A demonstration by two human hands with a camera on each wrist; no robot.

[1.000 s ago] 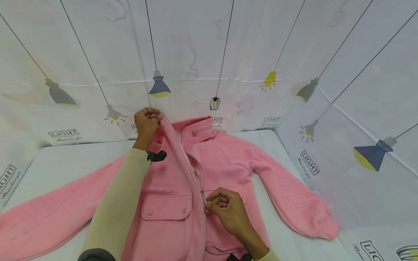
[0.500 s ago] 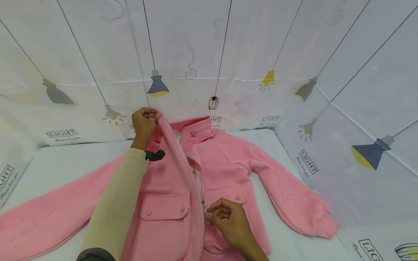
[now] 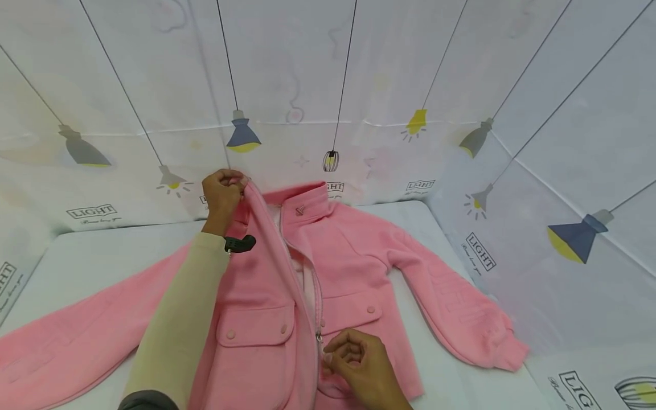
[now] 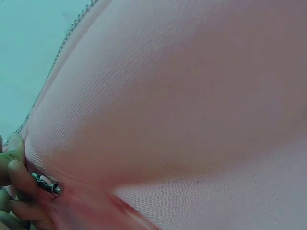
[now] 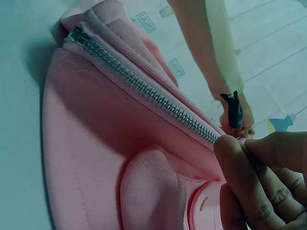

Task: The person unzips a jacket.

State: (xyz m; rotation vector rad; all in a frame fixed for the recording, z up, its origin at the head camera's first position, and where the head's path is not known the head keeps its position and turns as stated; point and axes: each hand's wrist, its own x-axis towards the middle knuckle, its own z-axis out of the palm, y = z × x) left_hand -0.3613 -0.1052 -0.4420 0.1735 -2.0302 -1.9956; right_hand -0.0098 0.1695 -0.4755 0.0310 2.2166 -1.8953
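Observation:
A pink jacket (image 3: 348, 250) lies front up, sleeves spread. My left hand (image 3: 224, 196) pinches the top of its collar at the left front edge and holds that edge raised. My right hand (image 3: 361, 364) is at the lower front, thumb and forefinger pinching the zipper pull just below the zipper slider (image 3: 319, 337). Above the slider the two fronts gape apart. Below it the zipper teeth (image 5: 153, 98) are joined down to the hem in the right wrist view. A small silver metal piece (image 4: 47, 186) shows beside the left fingers.
The jacket lies on a white-covered table (image 3: 113, 245). A white sheet (image 3: 287, 68) printed with hanging lamps stands behind and to the right. Flap pockets (image 3: 256, 327) with snap buttons sit on the jacket's lower front.
My right hand has drawn the zipper slider down toward me, and the gap between the fronts is longer. My left hand stays on the collar. The head view has shifted slightly.

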